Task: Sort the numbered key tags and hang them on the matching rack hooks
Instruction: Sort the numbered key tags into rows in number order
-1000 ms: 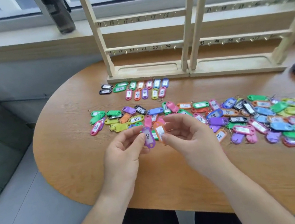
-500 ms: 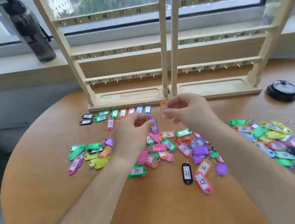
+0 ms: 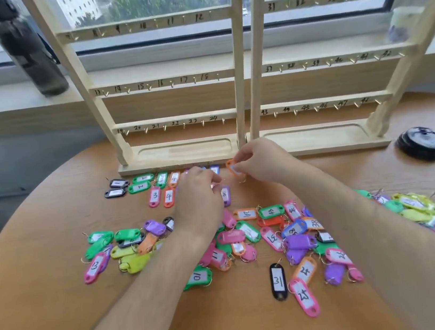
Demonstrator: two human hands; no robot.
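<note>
1. Wood-grained and round, the table (image 3: 63, 312) stood under a window. At its far side, just in front of the rack base, the right hand (image 3: 260, 161) pinched an orange key tag (image 3: 231, 166) between thumb and forefinger. Its ring hung below, and its number was hidden by the fingers.
2. The left hand (image 3: 198, 195) sat just beside it, fingers curled next to the purple key tag marked 8 (image 3: 225, 195). Whether they gripped its ring or only touched it could not be told.
3. A sorted row of tags (image 3: 140, 182) lay along the base of the left wooden rack (image 3: 181, 153), with 2, 3 and 4 readable. The step in hand looked like adding these two tags to that row, not hanging them.
4. To do it well, each number should be read before letting go. The tag should be laid label up in its ordered place, with its ring clear of its neighbours' rings.
5. Every hook in view on both racks was bare, so hanging seemed not yet begun.
6. The loose pile of tags (image 3: 275, 229) lay nearer the person, a dark bottle (image 3: 27, 51) stood on the sill, and a black round object (image 3: 421, 143) sat at the table's right
</note>
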